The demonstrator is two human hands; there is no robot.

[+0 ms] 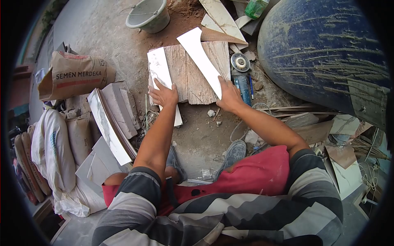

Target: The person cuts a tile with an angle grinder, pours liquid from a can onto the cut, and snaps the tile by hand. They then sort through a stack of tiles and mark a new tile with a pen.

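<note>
My left hand (164, 93) lies with its fingers spread on a narrow white marble-patterned tile strip (159, 63). That strip rests along the left side of a rough, wood-like work slab (176, 69) on the ground. My right hand (229, 96) grips the near end of a second white tile piece (200, 55), which slants across the slab and has a curved edge and a flared far end. Just right of the slab sits an angle grinder (243, 87) with a blue body, its round disc facing up.
A grey bucket (154, 20) stands at the back beside reddish sand. To the right is a large blue, cement-streaked drum (324, 49). A brown cement bag (78, 76) and stacked tiles (108, 127) lie left. Tile offcuts (344, 172) and sticks lie at right.
</note>
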